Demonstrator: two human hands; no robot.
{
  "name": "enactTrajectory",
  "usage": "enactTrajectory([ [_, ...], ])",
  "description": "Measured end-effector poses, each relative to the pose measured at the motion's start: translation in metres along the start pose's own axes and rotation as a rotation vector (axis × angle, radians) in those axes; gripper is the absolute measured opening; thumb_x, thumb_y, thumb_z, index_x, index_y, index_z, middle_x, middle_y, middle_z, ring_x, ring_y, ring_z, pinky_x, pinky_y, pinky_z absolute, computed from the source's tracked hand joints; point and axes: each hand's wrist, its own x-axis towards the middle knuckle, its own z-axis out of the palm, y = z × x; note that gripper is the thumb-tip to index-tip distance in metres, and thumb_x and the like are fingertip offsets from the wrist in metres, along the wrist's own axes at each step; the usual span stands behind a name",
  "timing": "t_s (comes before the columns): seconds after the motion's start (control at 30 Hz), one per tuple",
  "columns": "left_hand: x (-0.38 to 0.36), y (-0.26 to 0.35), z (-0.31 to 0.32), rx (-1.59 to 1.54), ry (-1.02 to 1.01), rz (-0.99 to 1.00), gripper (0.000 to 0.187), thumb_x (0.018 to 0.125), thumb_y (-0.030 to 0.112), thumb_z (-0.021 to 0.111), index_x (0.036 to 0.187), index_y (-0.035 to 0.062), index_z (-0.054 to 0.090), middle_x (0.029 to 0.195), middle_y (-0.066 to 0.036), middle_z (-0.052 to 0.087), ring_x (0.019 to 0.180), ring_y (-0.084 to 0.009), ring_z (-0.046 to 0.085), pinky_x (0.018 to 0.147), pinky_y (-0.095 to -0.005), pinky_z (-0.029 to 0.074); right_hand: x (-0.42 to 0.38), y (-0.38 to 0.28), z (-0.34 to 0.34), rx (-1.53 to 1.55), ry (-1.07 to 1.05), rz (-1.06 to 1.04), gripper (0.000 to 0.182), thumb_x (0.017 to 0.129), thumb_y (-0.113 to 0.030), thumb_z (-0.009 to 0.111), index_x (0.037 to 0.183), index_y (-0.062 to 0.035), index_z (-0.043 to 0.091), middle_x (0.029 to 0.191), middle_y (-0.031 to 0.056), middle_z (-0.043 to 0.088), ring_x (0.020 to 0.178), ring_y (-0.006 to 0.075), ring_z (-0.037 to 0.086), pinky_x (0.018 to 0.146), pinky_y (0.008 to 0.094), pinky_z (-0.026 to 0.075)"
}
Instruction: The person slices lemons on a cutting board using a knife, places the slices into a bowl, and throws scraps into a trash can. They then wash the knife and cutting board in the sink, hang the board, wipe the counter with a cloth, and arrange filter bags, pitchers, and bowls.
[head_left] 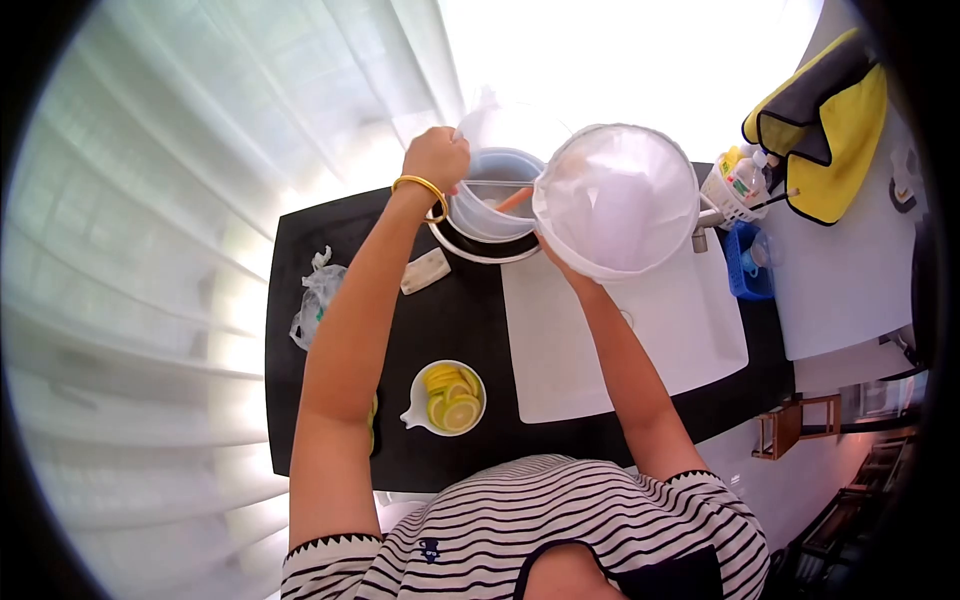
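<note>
My left hand (437, 157), with a gold bangle at the wrist, is closed at the left edge of a translucent container (486, 222). The container sits within a dark round vessel with a metal rim (487, 258), and an orange-brown stick-like piece (514, 200) shows inside it. My right hand (566, 264) holds up a round white mesh strainer (620, 205) from below, tilted over the sink beside the container; its fingers are mostly hidden behind the strainer. Nearer to me, a white spouted bowl (411, 417) holds lemon slices (455, 400).
A white sink (640, 350) is set into the black counter (470, 320). A plastic bag (318, 300) and a pale block (426, 271) lie at left. A faucet (703, 225), white basket (728, 195), blue basket (742, 270) and yellow-grey cloth (835, 130) are at right.
</note>
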Motion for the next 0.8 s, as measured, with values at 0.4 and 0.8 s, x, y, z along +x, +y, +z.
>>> enactTrajectory([
  [0.4, 0.024, 0.034, -0.091, -0.159, 0.220, -0.021, 0.034, 0.083, 0.019, 0.043, 0.092, -0.0109, 0.057, 0.081, -0.021, 0.061, 0.051, -0.0315, 0.063, 0.047, -0.0331, 0.053, 0.047, -0.024, 0.018, -0.222, 0.067, 0.272, 0.020, 0.067, -0.022, 0.059, 0.067, -0.0028, 0.057, 0.067, 0.0149, 0.059, 0.068, 0.0360, 0.059, 0.066, 0.0473, 0.047],
  [0.8, 0.010, -0.005, -0.106, -0.348, 0.102, -0.221, 0.039, 0.083, 0.015, 0.050, 0.105, -0.0168, 0.047, 0.078, -0.030, 0.058, 0.053, -0.0354, 0.064, 0.041, -0.0297, 0.055, 0.096, -0.079, -0.030, -0.178, 0.385, -0.543, 0.027, 0.072, -0.003, 0.058, 0.099, -0.0019, 0.063, 0.102, 0.0177, 0.059, 0.097, 0.0374, 0.054, 0.087, 0.0473, 0.040],
])
